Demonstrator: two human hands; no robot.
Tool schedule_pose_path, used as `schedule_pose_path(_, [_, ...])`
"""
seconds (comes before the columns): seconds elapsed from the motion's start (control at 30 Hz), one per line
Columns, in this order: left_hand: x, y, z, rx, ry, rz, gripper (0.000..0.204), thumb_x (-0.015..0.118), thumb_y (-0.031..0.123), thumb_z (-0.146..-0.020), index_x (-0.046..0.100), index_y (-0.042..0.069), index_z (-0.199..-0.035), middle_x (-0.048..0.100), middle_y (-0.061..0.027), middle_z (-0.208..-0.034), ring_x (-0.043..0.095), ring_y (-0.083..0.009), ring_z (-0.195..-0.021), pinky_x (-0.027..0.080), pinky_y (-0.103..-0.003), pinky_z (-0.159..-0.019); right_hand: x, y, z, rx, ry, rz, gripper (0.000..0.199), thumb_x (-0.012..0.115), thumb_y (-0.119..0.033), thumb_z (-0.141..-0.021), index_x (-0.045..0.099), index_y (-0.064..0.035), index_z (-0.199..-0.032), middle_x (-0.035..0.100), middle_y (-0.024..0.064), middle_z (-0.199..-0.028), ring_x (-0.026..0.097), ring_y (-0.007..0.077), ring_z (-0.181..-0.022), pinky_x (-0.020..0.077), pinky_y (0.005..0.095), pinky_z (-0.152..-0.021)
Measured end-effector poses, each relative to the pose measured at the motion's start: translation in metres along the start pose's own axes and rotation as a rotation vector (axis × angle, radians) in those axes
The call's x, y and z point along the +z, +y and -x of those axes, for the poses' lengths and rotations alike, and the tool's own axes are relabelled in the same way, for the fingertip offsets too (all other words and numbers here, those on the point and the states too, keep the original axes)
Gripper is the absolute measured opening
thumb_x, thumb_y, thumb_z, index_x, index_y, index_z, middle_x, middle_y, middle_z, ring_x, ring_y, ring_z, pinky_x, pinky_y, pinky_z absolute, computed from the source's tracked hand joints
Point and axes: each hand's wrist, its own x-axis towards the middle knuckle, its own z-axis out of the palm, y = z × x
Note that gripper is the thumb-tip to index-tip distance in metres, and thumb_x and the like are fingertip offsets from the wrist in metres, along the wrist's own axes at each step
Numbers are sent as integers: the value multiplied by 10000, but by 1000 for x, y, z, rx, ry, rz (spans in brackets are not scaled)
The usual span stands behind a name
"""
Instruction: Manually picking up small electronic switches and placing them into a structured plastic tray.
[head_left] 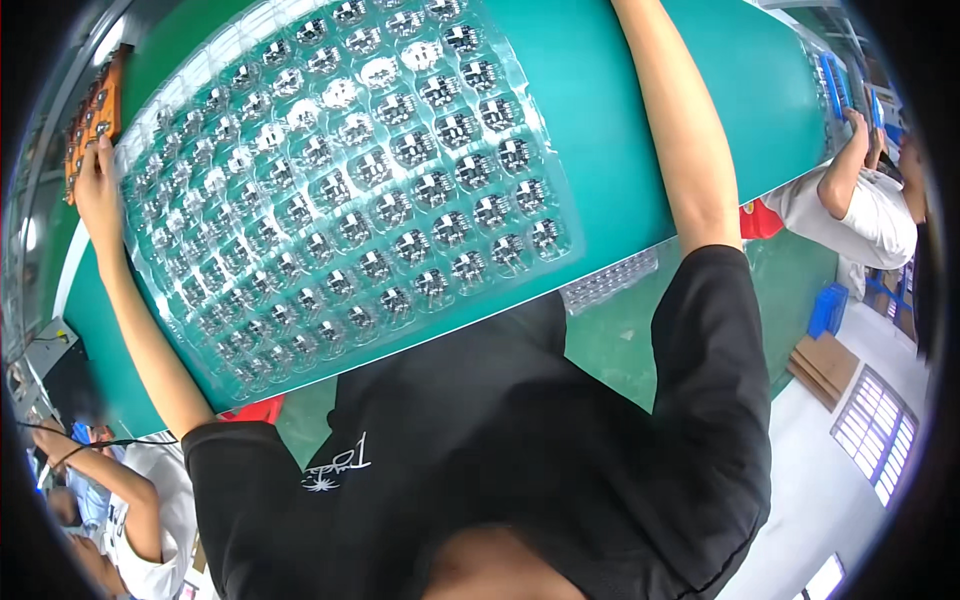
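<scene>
My left hand is at the far left of the table, its fingers closed on the near end of a long orange fixture with small dark parts along it. Part of those fingers is hidden behind the fixture. Between my arms lies a large clear plastic blister tray, its rows of pockets filled with small round circuit boards. My right forearm reaches over the table beyond the tray's right side. The right hand itself is past the upper edge of the picture.
The green table runs from upper right to lower left. Another tray shows below its near edge. One person in white works at the right, another at the lower left. Cardboard and a blue bin stand on the right.
</scene>
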Motion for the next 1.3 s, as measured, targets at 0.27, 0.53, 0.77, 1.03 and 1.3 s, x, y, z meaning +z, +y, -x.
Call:
schedule_pose_path(0.27, [-4,-9,0,-11,-14,-35,475,562,467,-1061,708,27,-1164,650,-111,-847,565,-145,-782,457,-277,-774,5,-4,-7,-28,-14,6,135,634,-142,-885,701,-25,-882,648,186,-953,627,400,-976,507,471,-870])
schedule_pose_path(0.53, [-6,-12,5,-84,-31,-69,489,546,481,-1064,691,40,-1217,680,-117,-929,606,-167,-852,470,-278,-858,4,-13,-5,-2,-31,20,136,640,-138,-889,707,-22,-912,650,184,-975,629,396,-991,513,464,-878])
schedule_pose_path(0.77, [-12,-12,6,-104,-51,-59,502,543,493,-1062,698,36,-1200,682,-124,-940,612,-159,-874,468,-273,-874,2,-15,0,-62,14,37,142,635,-136,-888,714,-24,-924,648,191,-975,631,401,-979,514,463,-883])
schedule_pose_path(1.03, [-4,-19,-1,-54,-25,-50,510,554,507,-1054,698,40,-1199,670,-118,-874,593,-154,-803,470,-279,-805,3,-7,-1,-15,10,40,144,643,-139,-877,723,-29,-927,647,195,-1014,618,406,-1018,510,473,-906])
schedule_pose_path(1.3, [-8,-12,2,-38,-24,-57,474,548,463,-1070,690,23,-1175,668,-123,-903,594,-160,-817,470,-278,-819,8,-15,-4,-5,20,28,157,645,-137,-875,734,-37,-958,647,197,-1023,615,407,-1011,508,474,-912])
